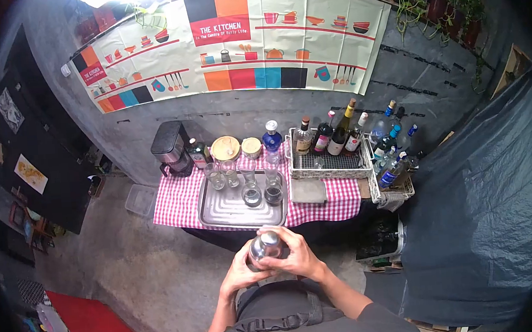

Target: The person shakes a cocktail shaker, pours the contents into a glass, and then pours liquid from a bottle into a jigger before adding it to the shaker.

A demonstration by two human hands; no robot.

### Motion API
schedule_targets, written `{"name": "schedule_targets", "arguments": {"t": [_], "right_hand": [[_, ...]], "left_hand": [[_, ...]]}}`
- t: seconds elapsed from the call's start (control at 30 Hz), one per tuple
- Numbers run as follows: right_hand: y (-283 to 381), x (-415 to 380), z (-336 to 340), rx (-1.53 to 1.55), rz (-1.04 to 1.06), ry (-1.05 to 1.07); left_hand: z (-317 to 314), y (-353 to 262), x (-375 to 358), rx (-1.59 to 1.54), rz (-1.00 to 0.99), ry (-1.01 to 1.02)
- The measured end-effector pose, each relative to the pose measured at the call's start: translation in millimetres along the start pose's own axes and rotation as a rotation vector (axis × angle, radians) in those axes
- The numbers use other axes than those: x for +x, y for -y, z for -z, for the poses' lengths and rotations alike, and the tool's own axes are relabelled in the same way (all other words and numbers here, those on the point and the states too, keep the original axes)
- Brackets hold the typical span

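A metal cocktail shaker [264, 247] with a rounded cap is held upright in front of my body, just short of the table's front edge. My left hand [243, 270] wraps around its left side. On the right side my right hand [297, 256] grips it, with fingers near the cap and lower on the body. Beyond the hands lies a metal tray [223, 213]. Two glass vessels with dark contents, a left one [251, 196] and a right one [273, 194], stand on it, with more clear glasses [217, 180] behind.
A checkered cloth [173, 200] covers the table. Behind the tray are a coffee maker [172, 149], wooden-lidded jars [225, 148] and a blue bottle [272, 138]. A wire basket [331, 172] of bottles and a folded grey cloth [308, 192] are to the right.
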State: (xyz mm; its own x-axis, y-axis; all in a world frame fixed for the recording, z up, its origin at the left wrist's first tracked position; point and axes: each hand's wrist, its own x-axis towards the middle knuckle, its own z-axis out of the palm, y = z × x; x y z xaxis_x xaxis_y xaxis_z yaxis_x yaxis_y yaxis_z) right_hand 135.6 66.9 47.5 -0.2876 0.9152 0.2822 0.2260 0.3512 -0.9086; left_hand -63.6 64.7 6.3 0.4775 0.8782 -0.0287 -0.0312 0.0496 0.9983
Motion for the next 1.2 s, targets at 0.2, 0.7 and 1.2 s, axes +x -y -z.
{"name": "schedule_targets", "arguments": {"t": [0.2, 0.7, 1.2], "right_hand": [[9, -3, -7, -0.1, 0.231, 0.054], [0, -3, 2, -0.073, 0.128, -0.011], [-2, -1, -9, -0.022, 0.016, 0.01]], "left_hand": [[4, 4, 1, -0.042, -0.162, -0.04], [9, 2, -1, 0.035, -0.016, -0.005], [-7, 16, -2, -0.186, 0.066, 0.007]]}}
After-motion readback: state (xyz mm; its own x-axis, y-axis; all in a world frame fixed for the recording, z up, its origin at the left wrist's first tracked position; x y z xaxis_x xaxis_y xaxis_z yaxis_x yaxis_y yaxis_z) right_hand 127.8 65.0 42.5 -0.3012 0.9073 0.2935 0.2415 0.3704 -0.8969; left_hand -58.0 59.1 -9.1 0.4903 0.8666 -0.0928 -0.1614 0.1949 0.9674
